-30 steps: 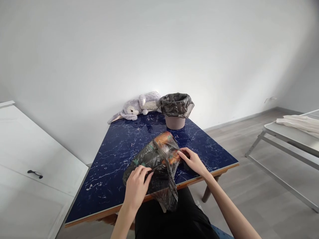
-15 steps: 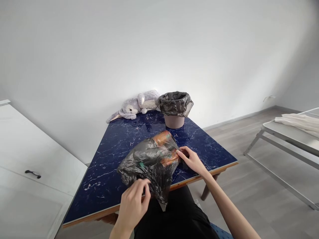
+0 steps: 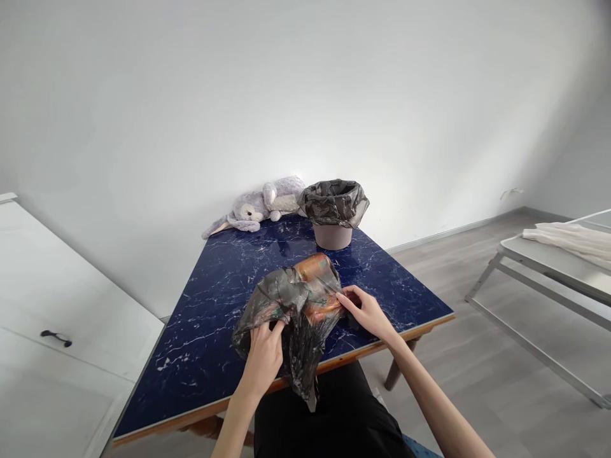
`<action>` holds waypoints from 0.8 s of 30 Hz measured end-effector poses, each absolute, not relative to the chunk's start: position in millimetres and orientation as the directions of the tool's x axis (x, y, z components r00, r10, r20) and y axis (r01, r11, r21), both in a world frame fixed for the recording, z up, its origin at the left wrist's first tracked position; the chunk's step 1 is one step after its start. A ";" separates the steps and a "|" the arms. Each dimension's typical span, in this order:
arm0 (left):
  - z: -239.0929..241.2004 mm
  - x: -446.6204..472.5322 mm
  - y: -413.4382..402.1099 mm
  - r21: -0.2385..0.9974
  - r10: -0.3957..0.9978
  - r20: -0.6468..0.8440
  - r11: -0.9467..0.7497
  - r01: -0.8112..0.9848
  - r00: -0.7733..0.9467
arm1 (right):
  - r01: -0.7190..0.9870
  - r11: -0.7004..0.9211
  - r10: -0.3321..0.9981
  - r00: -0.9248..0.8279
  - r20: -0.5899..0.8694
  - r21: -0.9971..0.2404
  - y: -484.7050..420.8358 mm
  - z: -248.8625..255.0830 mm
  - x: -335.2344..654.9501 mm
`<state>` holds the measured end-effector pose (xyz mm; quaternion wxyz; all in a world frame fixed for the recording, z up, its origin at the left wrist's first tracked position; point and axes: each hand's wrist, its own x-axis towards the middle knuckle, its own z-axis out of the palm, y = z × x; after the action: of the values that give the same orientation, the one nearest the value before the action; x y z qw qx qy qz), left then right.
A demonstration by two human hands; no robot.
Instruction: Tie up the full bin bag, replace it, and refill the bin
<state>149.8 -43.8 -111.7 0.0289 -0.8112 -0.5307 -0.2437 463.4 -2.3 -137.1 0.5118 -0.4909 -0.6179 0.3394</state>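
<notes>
A filled grey translucent plastic bag [image 3: 291, 305] lies on the blue marbled table [image 3: 210, 305] near its front edge, with orange and green packaging showing through the film. My left hand [image 3: 263, 357] pinches a fold of the bag on its near left side. Holding the bag's right edge, my right hand [image 3: 365, 310] has its fingers closed on the plastic. A loose tail of the bag hangs over the table's front edge toward my lap.
A small bin [image 3: 333, 213] lined with a grey bag stands at the table's far side. A grey plush rabbit [image 3: 260, 207] lies against the wall beside it. A white cabinet [image 3: 57, 318] is at left, a folding table with cloth [image 3: 563, 245] at right.
My left hand let go near the table's front edge, then moved up and took hold of the bag again. The bag's top has bunched toward the middle. My right hand has stayed put.
</notes>
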 end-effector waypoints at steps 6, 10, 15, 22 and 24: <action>-108.1 138.1 -5.9 0.276 0.874 0.407 -0.395 0.876 0.266 | 0.262 0.305 0.951 -0.038 0.306 -0.915 -5.1 -134.7 464.2; -103.3 138.2 2.3 0.296 0.876 0.409 -0.394 0.870 0.258 | 0.260 0.308 0.951 -0.049 0.306 -0.915 -5.7 -134.4 464.0; -80.5 127.9 -11.8 0.359 0.868 0.439 -0.405 0.841 0.231 | 0.250 0.301 0.953 -0.040 0.301 -0.920 -3.8 -136.1 463.6; -27.9 84.2 -46.2 0.514 0.676 0.714 -0.326 0.794 -0.184 | 0.240 0.292 0.956 -0.044 0.290 -0.926 -3.5 -135.5 464.3; -15.2 70.4 -46.3 0.568 0.513 0.781 -0.347 0.746 -0.356 | 0.240 0.290 0.957 -0.044 0.288 -0.926 -3.6 -135.1 464.2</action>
<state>70.4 -46.3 -15.2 0.0972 -0.5592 -0.5631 -0.6007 464.2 -3.6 -135.1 0.5009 -0.4764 -0.6279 0.3576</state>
